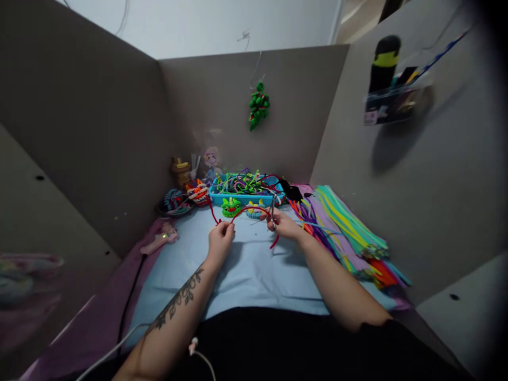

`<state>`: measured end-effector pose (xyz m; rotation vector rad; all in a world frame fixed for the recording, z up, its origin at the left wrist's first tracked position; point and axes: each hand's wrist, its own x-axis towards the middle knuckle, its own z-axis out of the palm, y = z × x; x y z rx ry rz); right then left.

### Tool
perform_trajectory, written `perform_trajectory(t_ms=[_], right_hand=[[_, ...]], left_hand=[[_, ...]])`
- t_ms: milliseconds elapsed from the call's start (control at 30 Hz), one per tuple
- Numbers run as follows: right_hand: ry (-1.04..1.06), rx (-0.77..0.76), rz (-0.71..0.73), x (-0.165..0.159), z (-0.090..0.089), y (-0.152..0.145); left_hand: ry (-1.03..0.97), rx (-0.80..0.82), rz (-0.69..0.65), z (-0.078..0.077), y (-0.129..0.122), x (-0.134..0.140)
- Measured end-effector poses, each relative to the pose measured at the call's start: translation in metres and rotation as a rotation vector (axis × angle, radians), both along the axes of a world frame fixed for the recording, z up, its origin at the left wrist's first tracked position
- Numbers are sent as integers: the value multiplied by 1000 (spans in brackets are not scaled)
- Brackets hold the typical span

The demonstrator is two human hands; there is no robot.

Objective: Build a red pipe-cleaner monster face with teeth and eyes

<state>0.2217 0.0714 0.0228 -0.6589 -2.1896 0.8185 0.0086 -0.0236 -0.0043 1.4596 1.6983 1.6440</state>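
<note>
A red pipe cleaner (251, 208) arches between my two hands above the blue cloth. My left hand (220, 238) is closed, pinching it near the middle of the cloth, and one end rises to the upper left. In my right hand (284, 224) is a small pair of scissors (273, 203), blades pointing up, with the pipe cleaner running past the fingers and its other end hanging below. Behind the hands sit a green pipe-cleaner figure (230, 208) and a light blue one with yellow tips (254, 209), partly covered by the red strand.
A blue tray (238, 200) heaped with pipe cleaner pieces stands at the back. Bundled pipe cleaners (349, 222) lie on the right. At left are an orange-and-white figure (197, 192), a dark bowl (178, 211) and a pink tool (161, 238) with a cord. Grey panels enclose the table.
</note>
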Motion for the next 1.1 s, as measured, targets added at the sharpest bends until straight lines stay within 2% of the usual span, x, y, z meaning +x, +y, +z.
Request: perform_trajectory(t_ms=[67,167,267,333,433,533,600,733,800,867,967,1100], right_hand=[[-25,-3,-107,-3,-1,0],[-13,-35,-321,3,-6,12],[31,-45,-586,16,-13,28],[69,-2,-671,26,-17,37],[76,6,-661,36,-20,44],[53,-65,-592,39,-16,41],[76,-126,-522,36,-9,34],[86,-225,-210,21,6,8],[55,-202,-78,10,8,-3],[-37,-184,4,1,5,-9],[-123,-151,-56,-2,-3,-3],[-133,-187,-368,20,-4,18]], left_hand=[[215,-29,-52,-2,-2,3],[400,-76,-222,-5,-5,6],[454,-72,-261,-9,-4,7],[426,-93,-229,-11,-3,6],[435,-104,-230,-14,-2,5],[488,-77,-275,-16,-2,5],[467,-98,-251,-16,0,5],[208,-227,-127,-16,10,10],[74,-235,-162,-14,16,17],[26,-196,-251,-12,22,27],[46,-122,-326,-6,31,39],[78,-107,-246,7,56,41]])
